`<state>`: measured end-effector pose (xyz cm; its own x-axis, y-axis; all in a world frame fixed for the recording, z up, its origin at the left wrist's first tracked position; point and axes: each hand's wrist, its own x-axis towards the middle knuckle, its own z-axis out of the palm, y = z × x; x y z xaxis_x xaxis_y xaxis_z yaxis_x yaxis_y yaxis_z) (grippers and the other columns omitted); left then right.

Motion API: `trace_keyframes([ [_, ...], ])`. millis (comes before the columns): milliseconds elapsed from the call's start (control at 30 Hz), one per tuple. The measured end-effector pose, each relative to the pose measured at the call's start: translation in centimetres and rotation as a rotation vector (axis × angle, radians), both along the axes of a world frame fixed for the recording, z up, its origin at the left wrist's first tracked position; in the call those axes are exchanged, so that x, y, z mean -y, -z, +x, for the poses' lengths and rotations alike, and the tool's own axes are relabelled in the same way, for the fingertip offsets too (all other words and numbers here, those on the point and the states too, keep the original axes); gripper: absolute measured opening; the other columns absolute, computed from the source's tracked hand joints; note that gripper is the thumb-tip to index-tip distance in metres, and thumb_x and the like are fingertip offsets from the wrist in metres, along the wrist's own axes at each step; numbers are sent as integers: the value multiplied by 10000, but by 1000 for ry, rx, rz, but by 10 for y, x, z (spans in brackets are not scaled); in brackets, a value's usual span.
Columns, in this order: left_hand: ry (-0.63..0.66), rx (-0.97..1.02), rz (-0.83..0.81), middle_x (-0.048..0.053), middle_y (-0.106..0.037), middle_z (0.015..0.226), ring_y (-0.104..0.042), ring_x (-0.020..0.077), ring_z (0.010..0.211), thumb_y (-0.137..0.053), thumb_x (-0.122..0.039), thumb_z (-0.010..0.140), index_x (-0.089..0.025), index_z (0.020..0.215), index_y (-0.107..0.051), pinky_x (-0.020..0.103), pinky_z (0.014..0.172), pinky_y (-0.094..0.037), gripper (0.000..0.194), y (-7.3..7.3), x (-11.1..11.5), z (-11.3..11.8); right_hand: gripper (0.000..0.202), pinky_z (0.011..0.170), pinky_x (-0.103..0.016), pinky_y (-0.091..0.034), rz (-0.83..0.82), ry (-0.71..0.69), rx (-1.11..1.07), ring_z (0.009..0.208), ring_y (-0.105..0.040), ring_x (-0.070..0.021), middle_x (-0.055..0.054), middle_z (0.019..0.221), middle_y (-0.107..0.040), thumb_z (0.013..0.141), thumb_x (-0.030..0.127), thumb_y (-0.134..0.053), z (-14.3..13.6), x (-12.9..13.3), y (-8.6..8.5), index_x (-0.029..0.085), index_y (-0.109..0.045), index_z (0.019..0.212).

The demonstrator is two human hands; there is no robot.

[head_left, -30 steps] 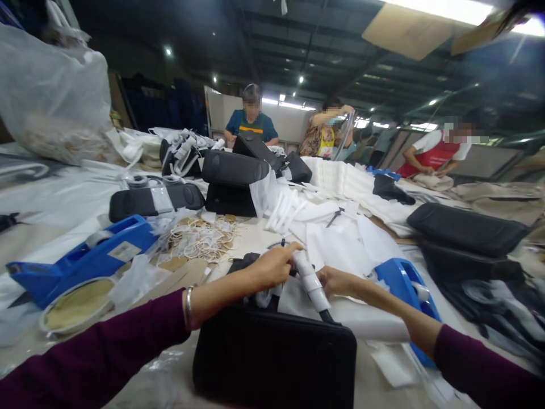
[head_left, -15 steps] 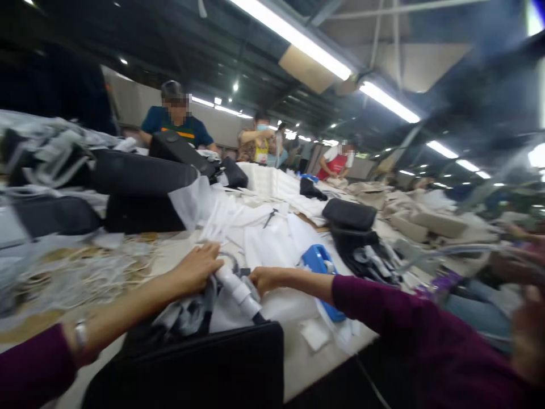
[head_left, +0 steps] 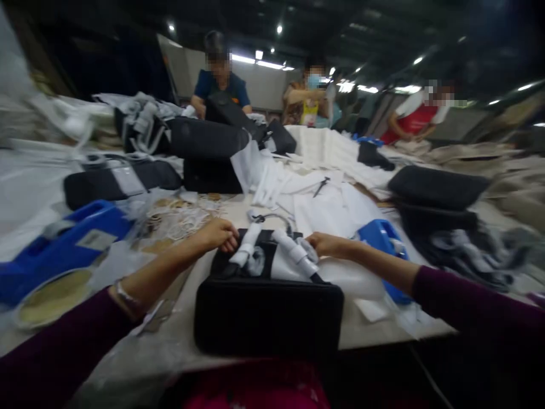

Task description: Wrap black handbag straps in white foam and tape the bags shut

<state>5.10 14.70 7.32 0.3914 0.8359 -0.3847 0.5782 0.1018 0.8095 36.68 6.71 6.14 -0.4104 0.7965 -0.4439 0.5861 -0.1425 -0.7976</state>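
Head view: the black bag [head_left: 268, 318] sits on the worktop [head_left: 361, 329]. By its top left, my left hand's [head_left: 218, 234] fingers are half-curled; at its top right, my right hand's [head_left: 330, 245] look pinched beside a wrapped handle [head_left: 297, 252]. I can't tell either's hold. I'm probably arranging handles, which calls for light fingers. Half a second ago, my left hand was at that handle's upper end.

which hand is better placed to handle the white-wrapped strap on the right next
The right hand, most likely: it is close beside the right-side strap, while the left hand is by the black bag's other side, nearer the left-side strap.
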Motion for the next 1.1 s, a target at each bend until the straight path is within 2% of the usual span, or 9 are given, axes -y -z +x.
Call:
trace_keyframes([
  [100,72,262,-194,63,-705,720,-645,156,646,-508,-98,563,-90,835,-645,248,631,-499,305,10,15,-13,156,567,-205,-395,-83,20,-127,565,-499,-101,41,610,-594,516,153,-621,7,-12,17,133,-615,670],
  [200,145,396,-243,68,-720,777,-637,150,684,-539,-81,517,-88,831,-689,226,627,-469,349,15,18,-18,192,593,-225,-421,-146,51,-151,593,-532,-119,17,663,-630,510,163,-655,5,-15,17,131,-638,698],
  [300,264,367,-251,51,-706,738,-609,145,668,-520,-78,501,-95,768,-710,213,593,-430,327,12,14,-15,208,593,-234,-437,-148,97,-133,586,-541,-121,9,662,-638,507,185,-689,0,-15,9,124,-653,702],
  [467,318,275,-264,29,-657,698,-560,136,620,-525,-119,565,-100,785,-682,220,560,-404,271,2,10,-10,242,604,-233,-455,-150,137,-209,583,-554,-118,4,668,-659,505,185,-734,-3,-15,3,115,-686,731],
  [633,437,360,-219,21,-633,905,-582,148,824,-646,-89,592,-128,1009,-577,241,737,-450,425,13,12,-15,289,622,-226,-460,-121,92,-276,613,-570,-118,0,725,-673,549,187,-750,-5,-11,7,109,-700,823],
  [767,484,389,-198,26,-610,970,-585,153,862,-672,-184,713,-164,1084,-503,254,741,-464,407,24,12,-20,310,668,-251,-481,-100,9,-238,681,-595,-150,-14,747,-670,569,216,-757,-8,-12,10,103,-708,854],
  [867,523,327,-206,60,-618,1062,-586,201,995,-702,-256,731,-165,1101,-509,294,843,-471,427,20,11,-22,354,694,-244,-482,-109,-6,-270,744,-606,-156,-25,838,-681,572,184,-756,-9,-17,12,117,-699,914],
  [967,564,266,-160,77,-598,1177,-534,230,1129,-669,-310,779,-155,1131,-547,303,962,-422,404,12,10,-23,432,684,-228,-473,-157,47,-339,752,-604,-141,-27,888,-675,583,164,-753,-8,-21,15,129,-670,1006],
  [1100,529,311,-171,50,-614,1185,-517,225,1159,-598,-262,802,-164,1152,-580,300,1021,-377,364,9,15,-23,437,645,-194,-447,-130,67,-404,729,-579,-111,-4,862,-648,573,122,-738,-7,-22,18,136,-633,997],
])
